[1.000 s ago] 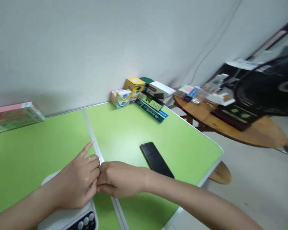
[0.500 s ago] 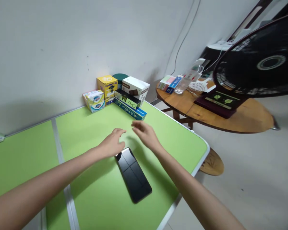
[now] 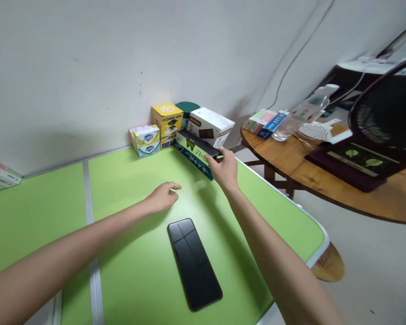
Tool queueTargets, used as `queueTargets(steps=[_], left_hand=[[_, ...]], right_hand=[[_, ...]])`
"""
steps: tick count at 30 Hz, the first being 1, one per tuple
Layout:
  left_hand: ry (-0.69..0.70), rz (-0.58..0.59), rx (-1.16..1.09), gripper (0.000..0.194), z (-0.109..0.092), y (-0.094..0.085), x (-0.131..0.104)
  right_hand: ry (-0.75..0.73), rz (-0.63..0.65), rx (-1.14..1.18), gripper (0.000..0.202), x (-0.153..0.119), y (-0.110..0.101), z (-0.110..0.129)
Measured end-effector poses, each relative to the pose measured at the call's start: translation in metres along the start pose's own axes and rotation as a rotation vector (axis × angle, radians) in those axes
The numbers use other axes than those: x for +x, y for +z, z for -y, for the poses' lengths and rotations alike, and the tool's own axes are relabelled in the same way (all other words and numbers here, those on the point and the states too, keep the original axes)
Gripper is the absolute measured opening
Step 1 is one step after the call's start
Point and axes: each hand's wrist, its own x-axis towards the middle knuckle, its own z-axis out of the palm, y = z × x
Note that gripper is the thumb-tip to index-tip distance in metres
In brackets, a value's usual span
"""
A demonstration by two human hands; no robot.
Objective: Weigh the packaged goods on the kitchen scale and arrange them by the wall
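My right hand (image 3: 226, 169) has its thumb and fingers around the near end of a black and green box (image 3: 196, 146), which lies on top of a long blue box (image 3: 193, 161). Over the green table (image 3: 128, 189) hovers my left hand (image 3: 163, 197), fingers apart and holding nothing. A black phone (image 3: 195, 264) lies screen up on the table, nearer than both hands. Behind the gripped box stands a white box (image 3: 211, 123).
Soap boxes (image 3: 146, 141) and a yellow box (image 3: 167, 118) stand by the wall, near a green round lid (image 3: 188, 107). Another box (image 3: 2, 176) is at far left. On the right, a wooden table (image 3: 328, 180) holds a bottle (image 3: 301, 115) and a fan (image 3: 389, 113).
My right hand has moved forward to the boxes and taken hold of the black and green box's end. My left hand stays over the table, now farther from the phone. The view has shifted.
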Motion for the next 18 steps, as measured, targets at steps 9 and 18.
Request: queueTargets(steps=[9,18], left_hand=[[0.071,-0.278,0.014,0.073,0.039,-0.086,-0.114],[-0.099,-0.367,0.211,0.031,0.105,-0.159,-0.321]], right_hand=[[-0.176,0.554,0.309,0.039,-0.113,-0.045,0.025],[-0.398,1.011,0.429,0.032,-0.221,0.016,0.122]])
